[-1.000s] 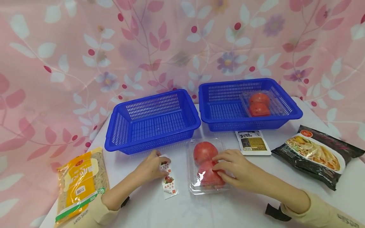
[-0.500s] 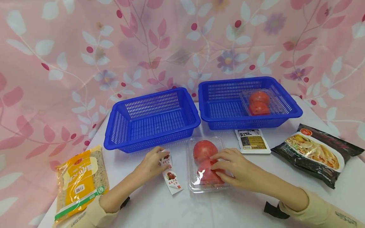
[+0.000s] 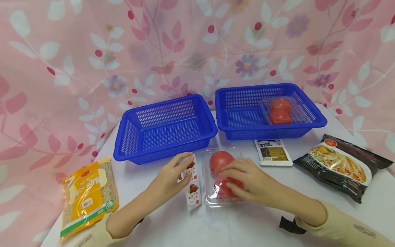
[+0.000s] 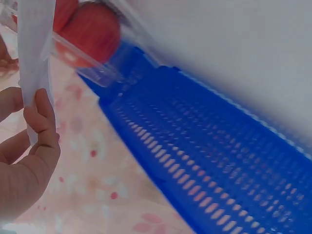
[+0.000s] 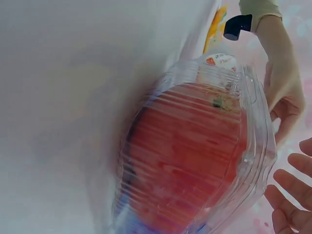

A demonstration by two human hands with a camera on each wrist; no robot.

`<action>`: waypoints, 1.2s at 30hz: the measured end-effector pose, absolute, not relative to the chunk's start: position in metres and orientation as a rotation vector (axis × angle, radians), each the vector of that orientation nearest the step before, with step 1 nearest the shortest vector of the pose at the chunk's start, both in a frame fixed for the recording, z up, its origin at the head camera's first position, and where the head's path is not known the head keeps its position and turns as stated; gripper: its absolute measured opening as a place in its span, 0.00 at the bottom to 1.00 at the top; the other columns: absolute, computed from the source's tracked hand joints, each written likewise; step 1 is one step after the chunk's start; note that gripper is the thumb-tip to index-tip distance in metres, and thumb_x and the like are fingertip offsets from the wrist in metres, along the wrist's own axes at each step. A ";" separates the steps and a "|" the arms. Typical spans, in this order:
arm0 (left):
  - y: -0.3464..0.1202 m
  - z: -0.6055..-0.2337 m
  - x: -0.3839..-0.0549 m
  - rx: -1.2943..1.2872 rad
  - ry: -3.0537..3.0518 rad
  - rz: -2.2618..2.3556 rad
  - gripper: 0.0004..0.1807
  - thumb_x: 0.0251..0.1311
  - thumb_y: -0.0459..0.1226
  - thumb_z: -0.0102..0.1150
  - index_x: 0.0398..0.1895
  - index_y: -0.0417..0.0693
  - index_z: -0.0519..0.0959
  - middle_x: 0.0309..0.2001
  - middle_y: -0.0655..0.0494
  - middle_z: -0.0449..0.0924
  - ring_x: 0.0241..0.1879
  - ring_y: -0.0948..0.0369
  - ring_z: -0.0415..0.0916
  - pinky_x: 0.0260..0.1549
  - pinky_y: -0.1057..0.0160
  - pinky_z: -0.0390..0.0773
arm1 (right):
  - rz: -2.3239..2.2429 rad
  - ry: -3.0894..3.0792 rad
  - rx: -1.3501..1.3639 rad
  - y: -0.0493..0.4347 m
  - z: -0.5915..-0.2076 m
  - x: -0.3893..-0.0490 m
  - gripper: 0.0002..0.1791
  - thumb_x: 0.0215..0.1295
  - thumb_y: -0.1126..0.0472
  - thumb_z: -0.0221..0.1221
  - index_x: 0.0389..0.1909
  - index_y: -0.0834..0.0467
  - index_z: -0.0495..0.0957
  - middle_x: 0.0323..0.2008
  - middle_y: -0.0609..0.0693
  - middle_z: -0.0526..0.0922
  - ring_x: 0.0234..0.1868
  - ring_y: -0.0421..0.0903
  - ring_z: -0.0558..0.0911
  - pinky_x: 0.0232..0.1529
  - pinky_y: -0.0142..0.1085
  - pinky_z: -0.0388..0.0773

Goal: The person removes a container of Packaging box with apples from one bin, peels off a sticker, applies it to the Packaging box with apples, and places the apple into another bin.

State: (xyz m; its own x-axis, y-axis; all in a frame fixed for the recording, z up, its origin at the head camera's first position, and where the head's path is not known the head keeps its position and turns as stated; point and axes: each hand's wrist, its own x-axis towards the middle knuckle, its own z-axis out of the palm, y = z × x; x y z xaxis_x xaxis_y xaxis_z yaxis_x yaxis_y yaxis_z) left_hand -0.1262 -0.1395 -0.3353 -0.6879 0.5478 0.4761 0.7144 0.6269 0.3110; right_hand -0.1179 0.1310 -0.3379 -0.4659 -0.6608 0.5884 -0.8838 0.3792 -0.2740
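My left hand [image 3: 169,177] pinches a white strip with red fruit print [image 3: 193,193] between thumb and fingers. The plain back of the white strip [image 4: 36,48] shows in the left wrist view. Just right of it, a clear plastic box [image 3: 207,192] with two large tomatoes [image 3: 220,161] lies on the table. Over the nearer tomato is my right hand [image 3: 251,180], fingers slightly bent and spread at the lid. In the right wrist view, the fingers of the right hand [image 5: 292,195] are beside the box [image 5: 258,122] and grip nothing.
Behind stand two blue baskets, the left basket [image 3: 166,156] and the right basket [image 3: 268,133], which holds another box of tomatoes [image 3: 280,111]. A flat sachet [image 3: 274,152] and a black noodle bag [image 3: 342,166] lie right, a yellow bag [image 3: 89,197] left.
My left hand has moved right with the printed strip, lifting and turning it until it stands close beside the tomato box. The right hand has shifted slightly left over the box.
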 end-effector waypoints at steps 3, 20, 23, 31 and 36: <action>-0.132 -0.328 -0.121 -1.128 -2.409 -0.728 0.27 0.46 0.26 0.65 0.54 0.38 0.73 0.55 0.47 0.69 0.36 0.59 0.77 0.29 0.74 0.76 | 0.828 -2.256 1.326 0.128 -0.337 -0.116 0.12 0.61 0.57 0.57 0.45 0.51 0.78 0.46 0.44 0.78 0.51 0.45 0.73 0.52 0.44 0.69; -0.105 -0.303 -0.095 -1.360 -2.041 -0.482 0.20 0.54 0.28 0.58 0.53 0.40 0.74 0.52 0.49 0.73 0.39 0.61 0.79 0.36 0.72 0.77 | 0.983 -2.169 1.233 0.114 -0.331 -0.109 0.17 0.65 0.53 0.53 0.50 0.58 0.73 0.47 0.47 0.76 0.50 0.43 0.74 0.53 0.29 0.69; -0.105 -0.304 -0.094 -1.390 -2.029 -0.483 0.17 0.62 0.30 0.47 0.54 0.41 0.72 0.52 0.49 0.72 0.40 0.60 0.78 0.36 0.72 0.77 | 0.981 -2.156 1.190 0.115 -0.332 -0.108 0.17 0.66 0.52 0.51 0.50 0.57 0.73 0.46 0.47 0.76 0.48 0.43 0.75 0.52 0.30 0.70; -0.102 -0.306 -0.094 -1.387 -2.074 -0.480 0.20 0.58 0.29 0.55 0.55 0.40 0.71 0.53 0.48 0.70 0.40 0.61 0.78 0.39 0.73 0.75 | 0.859 -2.004 1.188 0.115 -0.333 -0.111 0.17 0.66 0.54 0.50 0.46 0.60 0.79 0.42 0.47 0.79 0.40 0.41 0.76 0.44 0.30 0.74; -0.101 -0.306 -0.094 -1.376 -2.079 -0.486 0.23 0.54 0.29 0.60 0.55 0.37 0.71 0.53 0.47 0.70 0.39 0.60 0.79 0.39 0.72 0.75 | 0.729 -1.970 1.179 0.115 -0.335 -0.110 0.18 0.67 0.55 0.49 0.45 0.63 0.80 0.42 0.52 0.82 0.38 0.46 0.79 0.41 0.38 0.76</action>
State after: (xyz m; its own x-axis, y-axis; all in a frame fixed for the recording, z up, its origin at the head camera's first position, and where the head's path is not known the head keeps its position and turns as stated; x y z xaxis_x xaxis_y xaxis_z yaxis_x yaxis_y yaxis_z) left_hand -0.0943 -0.1008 -0.3063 -0.2891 0.7007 0.6522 0.9171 0.3981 -0.0211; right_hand -0.1103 0.1148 -0.3345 -0.3256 -0.4953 0.8054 -0.9003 0.4226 -0.1040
